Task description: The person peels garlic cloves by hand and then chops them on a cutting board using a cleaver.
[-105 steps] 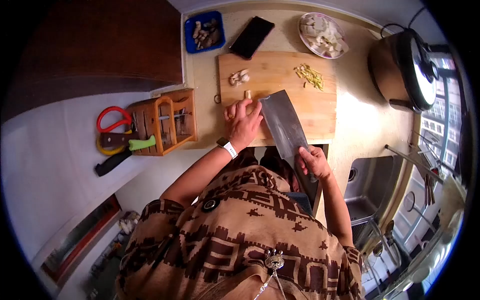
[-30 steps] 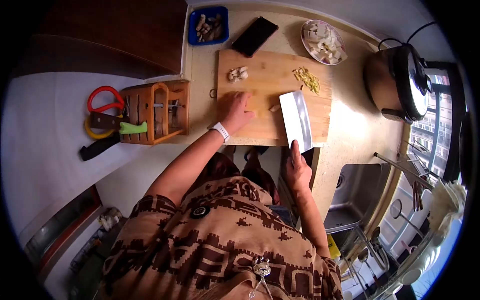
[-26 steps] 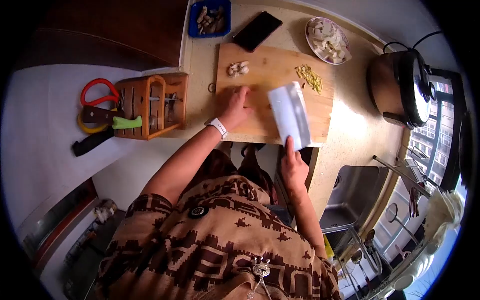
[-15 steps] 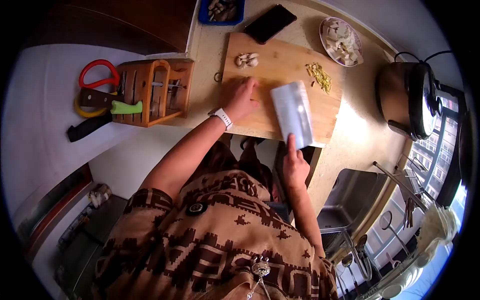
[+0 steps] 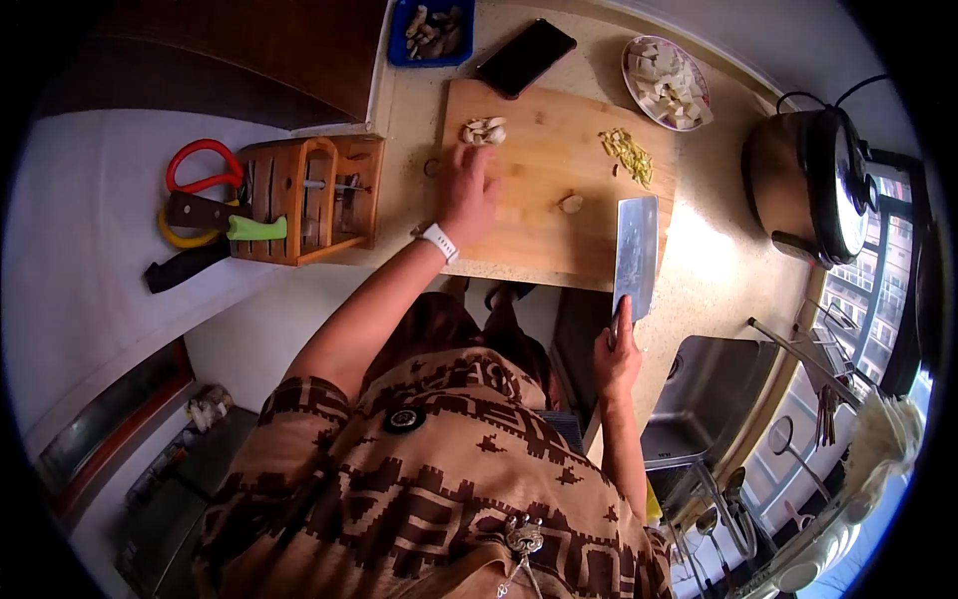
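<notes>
My right hand (image 5: 619, 359) is closed round the handle of a cleaver (image 5: 637, 250), its index finger laid along the blade. The broad blade lies over the right front edge of the wooden cutting board (image 5: 539, 235). Toward the board's far left corner reaches my left hand (image 5: 469, 195), fingers apart, with its fingertips right at a small pile of garlic cloves (image 5: 485, 130). Between both hands, a single garlic clove (image 5: 570, 204) lies on the board. Finely cut yellowish pieces (image 5: 627, 157) are heaped near the board's right side.
Behind the board are a phone (image 5: 527, 58), a blue tray (image 5: 401, 50) and a plate (image 5: 627, 75) of white cubes. A wooden knife holder (image 5: 314, 200) stands left. To the right are an electric cooker (image 5: 803, 185) and a steel sink (image 5: 689, 399).
My left hand has moved left and away from me, up to the garlic cloves. The cleaver has swung right, and the single clove now shows on the board.
</notes>
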A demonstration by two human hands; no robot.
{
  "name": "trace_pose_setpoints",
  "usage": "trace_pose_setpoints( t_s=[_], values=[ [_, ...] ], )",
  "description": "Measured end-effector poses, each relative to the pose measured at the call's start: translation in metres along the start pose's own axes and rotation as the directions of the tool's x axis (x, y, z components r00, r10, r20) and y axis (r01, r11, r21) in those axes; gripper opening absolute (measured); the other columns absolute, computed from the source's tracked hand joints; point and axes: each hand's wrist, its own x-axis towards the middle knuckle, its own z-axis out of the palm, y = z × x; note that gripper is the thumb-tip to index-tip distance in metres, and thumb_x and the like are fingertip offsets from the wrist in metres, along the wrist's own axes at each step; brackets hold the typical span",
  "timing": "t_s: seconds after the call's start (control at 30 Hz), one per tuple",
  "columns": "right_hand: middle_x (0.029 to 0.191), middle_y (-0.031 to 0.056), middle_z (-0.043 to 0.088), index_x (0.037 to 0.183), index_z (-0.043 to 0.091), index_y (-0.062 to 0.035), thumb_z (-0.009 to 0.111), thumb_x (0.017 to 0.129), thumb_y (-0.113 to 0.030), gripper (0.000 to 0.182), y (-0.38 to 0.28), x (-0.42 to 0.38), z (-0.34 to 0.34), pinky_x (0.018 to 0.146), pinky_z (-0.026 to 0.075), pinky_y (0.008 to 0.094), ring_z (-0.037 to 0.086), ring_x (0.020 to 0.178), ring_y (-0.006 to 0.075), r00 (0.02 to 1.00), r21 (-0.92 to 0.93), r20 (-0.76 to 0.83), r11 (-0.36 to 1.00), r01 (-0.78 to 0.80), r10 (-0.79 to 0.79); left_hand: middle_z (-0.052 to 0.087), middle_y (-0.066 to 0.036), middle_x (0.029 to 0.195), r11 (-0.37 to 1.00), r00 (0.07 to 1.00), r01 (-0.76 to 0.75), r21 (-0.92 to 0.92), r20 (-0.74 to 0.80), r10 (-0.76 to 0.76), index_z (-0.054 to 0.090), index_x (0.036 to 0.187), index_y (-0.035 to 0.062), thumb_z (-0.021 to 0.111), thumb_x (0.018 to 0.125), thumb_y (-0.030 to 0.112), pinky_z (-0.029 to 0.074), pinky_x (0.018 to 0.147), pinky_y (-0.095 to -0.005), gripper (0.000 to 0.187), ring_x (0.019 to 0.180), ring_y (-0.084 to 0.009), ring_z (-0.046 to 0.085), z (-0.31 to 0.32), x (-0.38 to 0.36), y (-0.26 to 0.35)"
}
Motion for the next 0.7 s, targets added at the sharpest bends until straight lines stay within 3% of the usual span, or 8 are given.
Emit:
trace_pose_setpoints(
  t_s=[0.2, 0.27, 0.4, 0.5, 0.53, 0.6, 0.67, 0.7],
  values=[
    [0.1, 0.0196, 0.067, 0.146, 0.038, -0.0219, 0.056, 0.081, 0.002, 0.072, 0.007, -0.013, -0.001, 0.063, 0.052, 0.0413, 0.065, 0.077, 0.0391, 1.0, 0.023, 0.009, 1.0, 0.012, -0.012, 0.055, -0.01, 0.11, 0.885, 0.99, -0.093, 0.456, -0.054, 0.132, 0.06, 0.112, 0.0123, 0.066, 0.077, 0.012, 0.038, 0.089, -0.0454, 0.035, 0.107, -0.0291, 0.051, -0.009, 0.053, 0.019],
    [0.1, 0.0196, 0.067, 0.146, 0.038, -0.0215, 0.056, 0.081, 0.002, 0.071, 0.006, -0.016, -0.004, 0.064, 0.052, 0.0413, 0.065, 0.077, 0.0391, 0.999, 0.035, 0.042, 0.999, -0.013, 0.011, 0.057, -0.007, 0.103, 0.788, 0.992, -0.118, 0.605, 0.113, 0.062, 0.065, 0.104, 0.0142, 0.062, 0.078, 0.012, 0.036, 0.087, -0.0447, 0.026, 0.103, -0.0261, 0.052, -0.007, 0.063, 0.011],
    [0.102, 0.0195, 0.066, 0.145, 0.04, -0.0205, 0.055, 0.08, 0.003, 0.07, 0.002, -0.021, -0.005, 0.065, 0.052, 0.0407, 0.066, 0.079, 0.0381, 0.998, 0.014, 0.053, 0.999, -0.029, 0.028, 0.058, -0.005, 0.097, 0.791, 0.98, -0.195, 0.58, 0.074, 0.187, 0.068, 0.098, 0.0164, 0.059, 0.08, 0.011, 0.035, 0.086, -0.0433, 0.021, 0.099, -0.0235, 0.054, 0.003, 0.061, 0.009],
    [0.104, 0.02, 0.066, 0.144, 0.041, -0.0188, 0.055, 0.08, 0.003, 0.069, 0.002, -0.024, -0.004, 0.066, 0.052, 0.0408, 0.066, 0.081, 0.0379, 1.0, 0.079, 0.002, 0.997, -0.022, 0.022, 0.056, -0.004, 0.087, 0.879, 0.946, -0.32, 0.353, 0.076, 0.314, 0.067, 0.1, 0.0188, 0.057, 0.083, 0.013, 0.037, 0.085, -0.0452, 0.021, 0.091, -0.0233, 0.056, 0.025, 0.033, 0.031],
    [0.105, 0.0204, 0.066, 0.144, 0.041, -0.0175, 0.055, 0.08, 0.004, 0.069, 0.003, -0.022, -0.004, 0.067, 0.052, 0.0409, 0.066, 0.082, 0.0378, 1.0, 0.113, -0.027, 0.994, -0.009, 0.012, 0.058, -0.005, 0.09, 0.991, 0.983, -0.095, 0.092, 0.166, 0.079, 0.066, 0.101, 0.0155, 0.059, 0.084, 0.018, 0.037, 0.088, -0.0458, 0.018, 0.09, -0.0239, 0.057, 0.034, 0.026, 0.044],
    [0.107, 0.0208, 0.065, 0.143, 0.042, -0.0165, 0.055, 0.079, 0.005, 0.069, 0.003, -0.021, -0.004, 0.067, 0.052, 0.0405, 0.066, 0.083, 0.0377, 0.998, 0.125, -0.053, 0.992, -0.011, 0.018, 0.06, -0.007, 0.093, 0.974, 0.94, 0.173, -0.144, 0.32, -0.12, 0.066, 0.103, 0.0122, 0.062, 0.086, 0.023, 0.036, 0.091, -0.0465, 0.02, 0.09, -0.0246, 0.059, 0.052, 0.009, 0.07],
    [0.109, 0.0212, 0.065, 0.143, 0.042, -0.0154, 0.055, 0.079, 0.006, 0.069, 0.003, -0.021, -0.003, 0.067, 0.052, 0.0401, 0.066, 0.083, 0.0377, 0.997, 0.138, -0.07, 0.99, -0.012, 0.022, 0.058, -0.008, 0.087, 0.987, 0.882, -0.16, 0.007, 0.451, 0.139, 0.064, 0.096, 0.0098, 0.068, 0.081, 0.026, 0.04, 0.087, -0.0435, 0.023, 0.092, -0.0264, 0.057, 0.066, -0.006, 0.09],
    [0.108, 0.0209, 0.065, 0.143, 0.042, -0.0151, 0.055, 0.079, 0.006, 0.069, -0.002, -0.024, -0.003, 0.066, 0.052, 0.0398, 0.066, 0.081, 0.0376, 0.996, 0.118, -0.085, 0.993, -0.009, 0.019, 0.058, -0.008, 0.087, 0.987, 0.879, -0.16, 0.001, 0.455, 0.142, 0.064, 0.096, 0.0098, 0.068, 0.081, 0.026, 0.04, 0.087, -0.0435, 0.023, 0.092, -0.0264, 0.057, 0.075, -0.011, 0.087]
  ],
)
